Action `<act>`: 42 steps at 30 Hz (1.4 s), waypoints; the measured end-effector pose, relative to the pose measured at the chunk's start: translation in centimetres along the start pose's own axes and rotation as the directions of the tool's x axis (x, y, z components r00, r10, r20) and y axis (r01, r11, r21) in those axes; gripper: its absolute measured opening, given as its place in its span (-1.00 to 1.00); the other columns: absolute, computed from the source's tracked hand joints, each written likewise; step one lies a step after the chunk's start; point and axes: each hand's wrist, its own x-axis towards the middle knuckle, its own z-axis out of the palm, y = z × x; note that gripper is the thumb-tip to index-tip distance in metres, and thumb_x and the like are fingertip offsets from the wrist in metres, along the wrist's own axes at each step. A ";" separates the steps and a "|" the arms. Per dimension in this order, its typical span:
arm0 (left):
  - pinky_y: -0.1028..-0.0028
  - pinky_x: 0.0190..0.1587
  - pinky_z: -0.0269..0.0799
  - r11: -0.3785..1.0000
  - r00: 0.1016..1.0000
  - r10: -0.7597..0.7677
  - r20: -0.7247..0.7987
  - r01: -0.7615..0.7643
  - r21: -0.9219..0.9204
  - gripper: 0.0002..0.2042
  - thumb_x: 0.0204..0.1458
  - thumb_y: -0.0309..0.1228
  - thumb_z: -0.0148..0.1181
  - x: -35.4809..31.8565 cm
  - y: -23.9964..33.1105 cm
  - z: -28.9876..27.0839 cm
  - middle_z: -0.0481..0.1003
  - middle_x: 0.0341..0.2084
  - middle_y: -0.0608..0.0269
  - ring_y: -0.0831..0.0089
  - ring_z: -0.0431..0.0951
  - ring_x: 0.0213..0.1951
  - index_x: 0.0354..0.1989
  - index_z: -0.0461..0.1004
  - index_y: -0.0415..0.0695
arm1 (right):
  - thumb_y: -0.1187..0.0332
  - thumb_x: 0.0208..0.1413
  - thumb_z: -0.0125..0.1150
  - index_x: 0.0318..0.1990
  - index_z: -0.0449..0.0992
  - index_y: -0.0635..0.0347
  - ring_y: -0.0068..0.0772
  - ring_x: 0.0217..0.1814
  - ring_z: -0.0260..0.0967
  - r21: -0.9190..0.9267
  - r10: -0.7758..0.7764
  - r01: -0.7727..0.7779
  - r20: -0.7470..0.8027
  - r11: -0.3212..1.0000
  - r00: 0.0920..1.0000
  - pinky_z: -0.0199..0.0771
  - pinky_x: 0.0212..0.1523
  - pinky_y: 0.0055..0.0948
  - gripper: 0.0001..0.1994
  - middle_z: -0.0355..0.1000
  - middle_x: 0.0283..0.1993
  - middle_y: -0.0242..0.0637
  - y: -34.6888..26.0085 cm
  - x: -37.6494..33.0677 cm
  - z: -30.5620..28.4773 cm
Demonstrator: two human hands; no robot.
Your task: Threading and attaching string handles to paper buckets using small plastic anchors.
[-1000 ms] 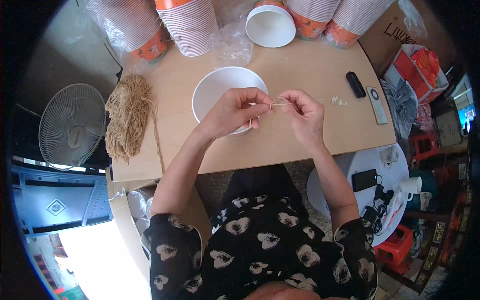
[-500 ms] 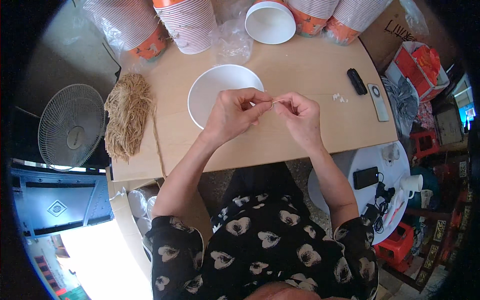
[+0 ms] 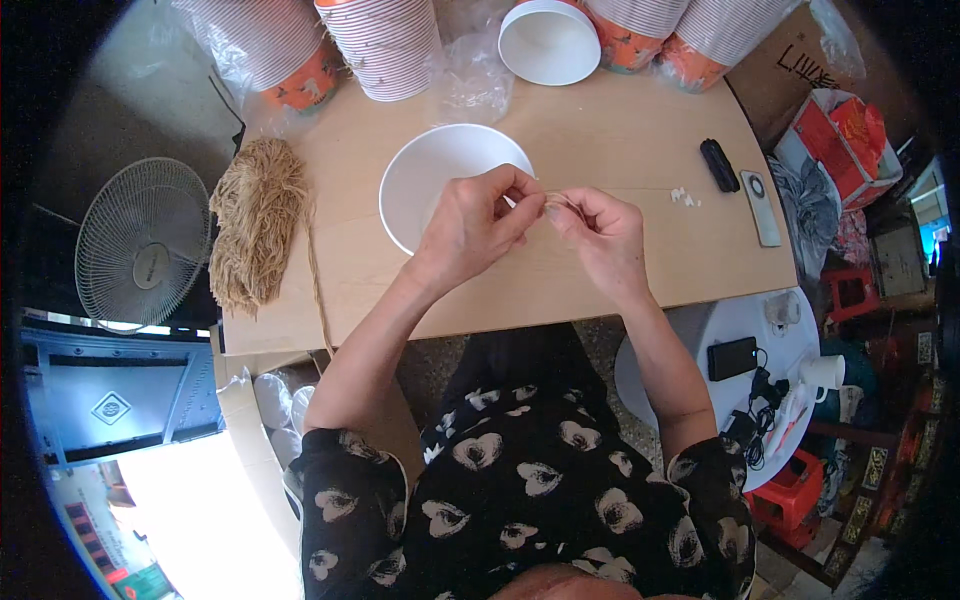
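Observation:
My left hand (image 3: 478, 222) and my right hand (image 3: 604, 238) meet above the table, fingertips pinched on a thin tan string (image 3: 555, 198) that runs between them. A small loop of it shows by the right fingers; its exact shape is too small to tell. Below and behind my left hand stands a white bowl (image 3: 410, 185), partly hidden by that hand. On the table's left lies a thick bundle of tan string (image 3: 257, 225), with a loose strand (image 3: 316, 270) hanging over the front edge.
Stacks of orange-and-white paper tubs (image 3: 385, 50) line the back beside a tipped white-lined tub (image 3: 549, 45) and clear plastic (image 3: 470, 85). White bits (image 3: 685, 197), a black case (image 3: 718, 165) and a pale phone-like slab (image 3: 760, 208) lie right. A fan (image 3: 148, 250) stands left.
The string between my fingers now forms a wider loop near my right hand. Both hands stay close together, and the view has shifted slightly.

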 end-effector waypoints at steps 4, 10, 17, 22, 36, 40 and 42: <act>0.61 -0.61 0.31 0.999 0.999 0.031 -0.010 -0.031 0.013 -0.85 0.23 -0.48 0.16 -0.2 -0.5 -0.1 0.53 -0.52 0.29 0.70 0.46 -0.58 -0.29 0.50 -0.36 | 0.47 0.23 0.25 -0.23 0.59 0.33 -0.86 -0.42 0.23 0.028 0.003 -0.003 0.010 1.000 1.000 0.21 -0.46 -0.74 -0.91 0.40 -0.43 -0.62 0.3 0.3 0.1; 0.61 -0.36 0.55 0.997 0.999 -0.021 0.028 0.023 -0.072 -0.84 0.22 -0.49 0.17 -0.1 -1.0 -0.2 0.59 -0.41 0.23 0.62 0.60 -0.39 -0.20 0.53 -0.39 | 0.51 0.21 0.23 -0.24 0.60 0.30 -0.87 -0.43 0.23 0.125 0.070 -0.066 -0.028 0.990 0.997 0.19 -0.45 -0.75 -0.94 0.42 -0.43 -0.60 -0.2 0.4 0.7; 0.59 -0.25 0.60 0.934 0.987 -0.135 0.087 0.157 -0.320 -0.88 0.11 -0.57 0.26 0.2 -0.9 -0.7 0.62 -0.39 0.19 0.54 0.66 -0.31 -0.26 0.56 -0.41 | 0.45 0.21 0.24 -0.26 0.59 0.28 -0.85 -0.48 0.20 0.176 0.152 -0.147 -0.013 0.973 0.988 0.11 -0.51 -0.74 -0.92 0.40 -0.45 -0.57 -0.1 0.5 0.5; 0.60 -0.19 0.59 0.901 0.966 -0.205 0.156 0.248 -0.356 -0.86 0.17 -0.52 0.23 0.4 -1.0 -1.3 0.60 -0.32 0.17 0.52 0.64 -0.28 -0.19 0.56 -0.36 | 0.42 0.23 0.25 -0.26 0.58 0.27 -0.84 -0.51 0.15 0.215 0.163 -0.165 0.024 0.963 0.986 0.06 -0.54 -0.72 -0.91 0.37 -0.48 -0.57 0.2 0.3 0.4; 0.58 -0.23 0.60 0.959 0.982 -0.187 0.026 0.188 -0.213 -0.85 0.10 -0.56 0.28 0.0 -0.9 -0.5 0.62 -0.36 0.17 0.53 0.65 -0.31 -0.20 0.57 -0.39 | 0.49 0.20 0.28 -0.33 0.58 0.35 -0.83 -0.45 0.26 -0.075 -0.039 0.036 -0.036 0.996 0.999 0.25 -0.47 -0.73 -0.90 0.44 -0.46 -0.54 -1.1 0.4 0.8; 0.57 -0.21 0.61 0.965 0.986 -0.164 0.007 0.162 -0.206 -0.85 0.09 -0.59 0.27 -0.1 -0.9 -0.3 0.63 -0.36 0.16 0.53 0.65 -0.30 -0.18 0.57 -0.39 | 0.48 0.18 0.28 -0.35 0.58 0.35 -0.84 -0.47 0.25 -0.042 0.001 -0.002 -0.039 0.999 0.999 0.21 -0.51 -0.72 -0.89 0.43 -0.51 -0.55 -1.2 0.8 0.5; 0.58 -0.18 0.61 0.966 0.988 -0.154 0.024 0.156 -0.205 -0.83 0.08 -0.59 0.29 -0.2 -0.9 -0.4 0.63 -0.34 0.15 0.53 0.65 -0.28 -0.16 0.57 -0.40 | 0.48 0.21 0.25 -0.28 0.59 0.36 -0.81 -0.45 0.30 -0.071 0.087 -0.087 -0.001 0.994 0.996 0.26 -0.45 -0.74 -0.90 0.46 -0.46 -0.51 -1.3 0.8 0.2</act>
